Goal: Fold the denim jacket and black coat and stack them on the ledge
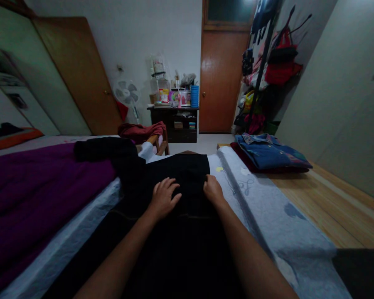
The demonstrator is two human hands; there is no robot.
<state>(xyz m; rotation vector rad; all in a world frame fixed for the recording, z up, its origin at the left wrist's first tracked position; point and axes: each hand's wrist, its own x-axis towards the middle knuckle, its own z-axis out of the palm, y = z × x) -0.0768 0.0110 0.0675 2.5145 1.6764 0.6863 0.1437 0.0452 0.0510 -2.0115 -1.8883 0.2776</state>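
Note:
A black garment (187, 166) lies spread over a bed in front of me; its exact kind is hard to make out in the dark cloth. On its middle rests my left hand (166, 196), palm down with the fingers apart. My right hand (212, 189) has its fingers closed on the garment's right edge. Further left, a bunched black part of cloth (112, 153) lies over a purple blanket (43, 182); whether it belongs to the same garment I cannot tell.
A grey-white sheet (286, 224) covers the bed on the right. Folded clothes with a blue denim shirt (268, 151) on top sit on a wooden board (311, 199). A fan (126, 93), a dark cabinet (174, 124) and a wooden door (222, 83) stand at the back.

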